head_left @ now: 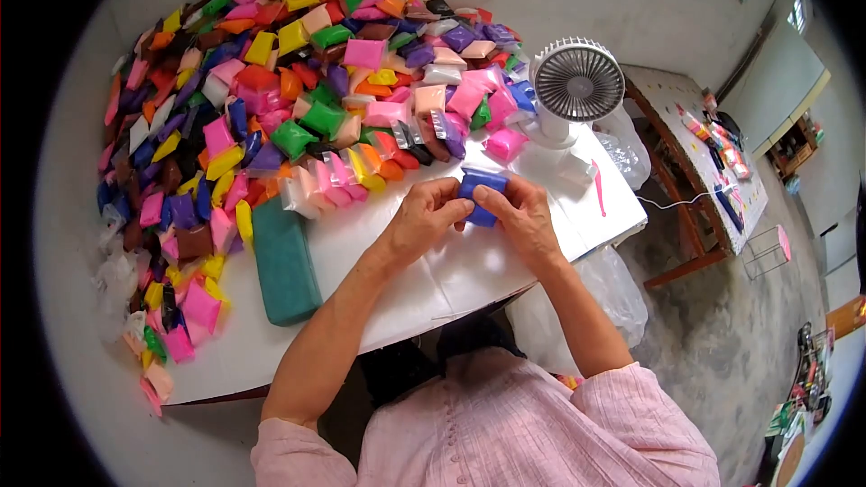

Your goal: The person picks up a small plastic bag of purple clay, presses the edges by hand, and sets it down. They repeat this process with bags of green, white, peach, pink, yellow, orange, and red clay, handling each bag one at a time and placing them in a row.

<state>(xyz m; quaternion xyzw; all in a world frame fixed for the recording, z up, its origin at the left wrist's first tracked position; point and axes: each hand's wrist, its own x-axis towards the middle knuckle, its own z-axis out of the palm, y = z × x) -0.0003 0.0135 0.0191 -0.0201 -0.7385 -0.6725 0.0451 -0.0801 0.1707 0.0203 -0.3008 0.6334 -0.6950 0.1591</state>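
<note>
Between both hands, above the front part of the white table (397, 293), is a blue packet (483, 182) in clear wrap. My left hand (424, 221) grips its left side, thumb pressed on the front and fingers curled behind. On the other side, my right hand (521, 216) pinches the packet with the thumb across its lower right part. A row of wrapped packets in pink, yellow, orange and red (347, 176) lies just beyond my left hand. What the packet holds cannot be made out.
A big heap of colourful packets (262, 81) covers the table's back and left. A green block (285, 261) lies left of my forearm. A white fan (577, 81) stands at the back right, near a pink plastic tool (598, 188). Another table (695, 144) is farther right.
</note>
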